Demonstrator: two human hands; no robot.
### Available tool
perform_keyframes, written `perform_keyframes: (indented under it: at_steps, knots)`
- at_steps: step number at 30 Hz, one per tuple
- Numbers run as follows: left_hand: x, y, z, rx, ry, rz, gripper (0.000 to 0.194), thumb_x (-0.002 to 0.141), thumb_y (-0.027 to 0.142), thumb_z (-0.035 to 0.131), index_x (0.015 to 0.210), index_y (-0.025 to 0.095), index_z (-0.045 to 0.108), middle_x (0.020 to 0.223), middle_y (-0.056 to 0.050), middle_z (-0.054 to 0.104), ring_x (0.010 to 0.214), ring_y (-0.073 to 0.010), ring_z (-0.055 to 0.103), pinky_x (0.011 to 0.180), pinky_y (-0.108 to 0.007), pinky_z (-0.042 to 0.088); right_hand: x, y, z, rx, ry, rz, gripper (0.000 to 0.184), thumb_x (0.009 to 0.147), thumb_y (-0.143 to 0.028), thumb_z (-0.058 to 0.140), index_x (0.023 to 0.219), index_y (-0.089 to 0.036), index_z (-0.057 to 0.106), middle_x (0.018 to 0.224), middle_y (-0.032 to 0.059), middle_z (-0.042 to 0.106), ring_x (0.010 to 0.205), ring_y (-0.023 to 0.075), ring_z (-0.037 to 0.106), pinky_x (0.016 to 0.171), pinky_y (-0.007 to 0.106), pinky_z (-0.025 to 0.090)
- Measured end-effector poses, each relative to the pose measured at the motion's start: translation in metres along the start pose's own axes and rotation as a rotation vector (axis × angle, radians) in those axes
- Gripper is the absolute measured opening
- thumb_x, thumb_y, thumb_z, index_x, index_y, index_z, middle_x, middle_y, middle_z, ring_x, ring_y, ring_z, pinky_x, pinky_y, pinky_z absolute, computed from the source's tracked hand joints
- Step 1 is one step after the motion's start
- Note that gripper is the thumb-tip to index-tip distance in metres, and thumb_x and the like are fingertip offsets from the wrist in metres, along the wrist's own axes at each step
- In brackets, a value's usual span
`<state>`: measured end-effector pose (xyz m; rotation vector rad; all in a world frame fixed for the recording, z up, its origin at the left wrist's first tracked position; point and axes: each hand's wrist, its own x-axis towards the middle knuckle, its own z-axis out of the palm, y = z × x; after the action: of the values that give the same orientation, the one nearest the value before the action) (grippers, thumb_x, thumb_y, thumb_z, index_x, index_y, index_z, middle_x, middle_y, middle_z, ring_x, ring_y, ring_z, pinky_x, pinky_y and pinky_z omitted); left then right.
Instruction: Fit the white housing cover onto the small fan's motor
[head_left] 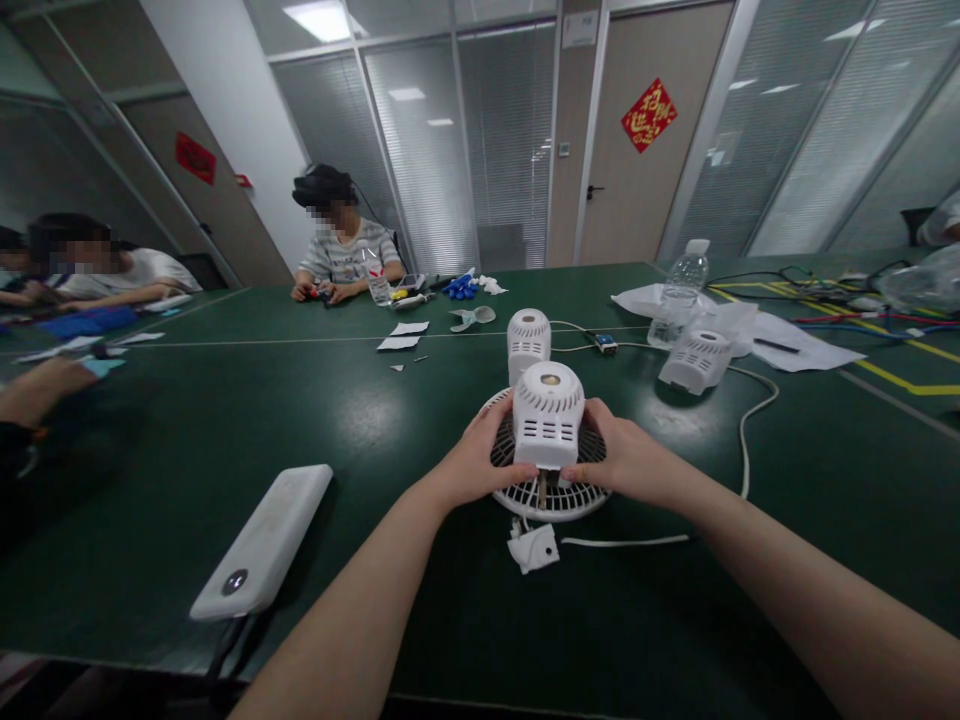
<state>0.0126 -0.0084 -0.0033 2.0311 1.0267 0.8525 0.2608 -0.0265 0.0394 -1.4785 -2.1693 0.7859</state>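
Note:
Both hands hold a white plastic fan motor housing [550,415] with slotted vents and a rounded top. My left hand [480,450] grips its left side, and my right hand [619,455] its right side, thumbs near the lower front edge. Directly beneath is a round white fan grille [517,502] on the table; whether the housing touches it I cannot tell. Close behind stands a similar white housing [529,335]. In front of the grille lies a small white plastic piece [534,550], and a white cable [637,542] runs off to the right under my forearm.
A white power bank [266,540] lies on the green table [390,430] at left. To the right are another white housing [697,360], a plastic bottle [679,295], and paper [810,345]. Blue bundled items [461,287] and a person [345,245] are across the table.

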Motion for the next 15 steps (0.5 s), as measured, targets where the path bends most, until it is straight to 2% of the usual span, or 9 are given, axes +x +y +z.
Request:
perform_keyframes:
  at_steps: [9,15]
  knots:
    - [0.0003,0.0063,-0.0009,0.095,-0.008,0.046,0.099,0.068,0.043,0.076,0.148,0.025,0.022,0.153,-0.012,0.031,0.141,-0.0377,0.025,0.116,-0.062,0.016,0.0013,0.0014,-0.0065,-0.020,-0.039,-0.024,0.082,0.062,-0.049,0.079,0.128,-0.018,0.042,0.125,0.0156,0.059,0.110,0.0339,0.060,0.094,0.053,0.050]
    - [0.0007,0.0048,-0.0019,0.068,-0.005,0.014,0.099,0.065,0.040,0.078,0.148,0.028,0.025,0.152,-0.012,0.032,0.141,-0.0404,0.024,0.114,-0.066,0.017,0.0012,0.0047,-0.0071,-0.035,-0.073,-0.057,0.086,0.064,-0.051,0.078,0.134,-0.018,0.040,0.129,0.0150,0.057,0.112,0.0340,0.059,0.094,0.053,0.050]
